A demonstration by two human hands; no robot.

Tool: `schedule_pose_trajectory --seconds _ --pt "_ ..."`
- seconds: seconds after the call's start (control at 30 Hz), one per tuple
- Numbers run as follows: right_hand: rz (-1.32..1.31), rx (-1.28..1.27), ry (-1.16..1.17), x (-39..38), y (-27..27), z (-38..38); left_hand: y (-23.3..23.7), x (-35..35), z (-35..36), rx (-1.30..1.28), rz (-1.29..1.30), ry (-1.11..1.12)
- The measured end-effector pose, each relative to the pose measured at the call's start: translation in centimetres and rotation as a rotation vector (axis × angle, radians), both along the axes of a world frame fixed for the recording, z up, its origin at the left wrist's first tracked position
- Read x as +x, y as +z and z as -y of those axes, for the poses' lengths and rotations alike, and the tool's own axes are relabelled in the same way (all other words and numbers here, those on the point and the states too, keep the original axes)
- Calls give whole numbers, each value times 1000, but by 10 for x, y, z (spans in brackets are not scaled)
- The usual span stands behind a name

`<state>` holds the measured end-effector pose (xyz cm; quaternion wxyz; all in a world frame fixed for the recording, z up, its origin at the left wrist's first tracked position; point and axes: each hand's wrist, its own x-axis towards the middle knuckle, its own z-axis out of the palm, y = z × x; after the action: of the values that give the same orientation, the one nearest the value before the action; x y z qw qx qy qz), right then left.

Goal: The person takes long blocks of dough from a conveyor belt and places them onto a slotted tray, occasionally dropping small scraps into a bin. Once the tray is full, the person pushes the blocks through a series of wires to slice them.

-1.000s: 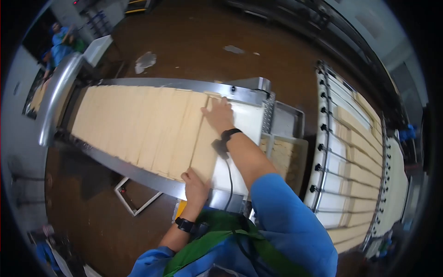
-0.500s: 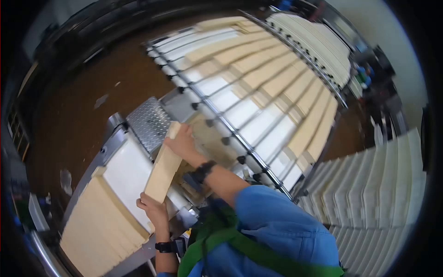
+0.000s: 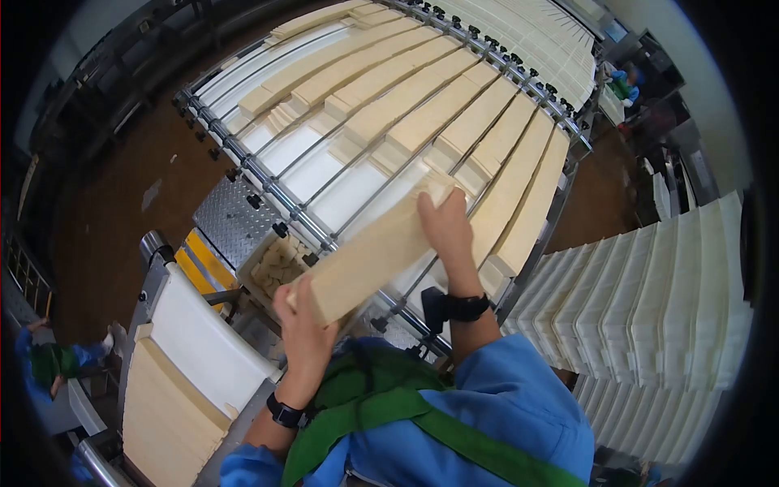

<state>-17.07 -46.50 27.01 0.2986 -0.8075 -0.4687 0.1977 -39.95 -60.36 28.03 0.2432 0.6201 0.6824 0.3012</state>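
A long, flat strip of cream-coloured sheet material [image 3: 369, 260], like a slab of layered dough sheets, is held slantwise in front of me. My left hand [image 3: 308, 329] is closed around its near end. At its far end, my right hand [image 3: 449, 231] grips with the thumb on top. The strip hangs over the near edge of a white conveyor belt [image 3: 320, 174] divided into lanes by metal rods. Rows of similar cream strips [image 3: 418, 114] lie in those lanes, beyond and to the right of my hands.
At lower left, a wide cream sheet [image 3: 166, 414] lies on a smaller white belt [image 3: 203, 321]. A bin of pale scraps [image 3: 280, 264] stands between the belts. Tall stacks of white trays [image 3: 617, 300] rise at right. Co-workers appear at far left [image 3: 57, 357] and upper right [image 3: 625, 85].
Both hands have carried the cream strip up and right, from beside the smaller belt to over the laned conveyor's near edge. The view has shifted, and the scrap bin shows more plainly.
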Motion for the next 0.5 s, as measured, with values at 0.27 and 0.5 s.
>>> schedule_pose_trajectory --seconds 0.27,0.5 --pt "565 -175 346 118 -73 -59 -11 37 -7 -122 187 -469" --pt "402 -171 368 112 -54 -61 -17 35 -19 -211 261 -427"
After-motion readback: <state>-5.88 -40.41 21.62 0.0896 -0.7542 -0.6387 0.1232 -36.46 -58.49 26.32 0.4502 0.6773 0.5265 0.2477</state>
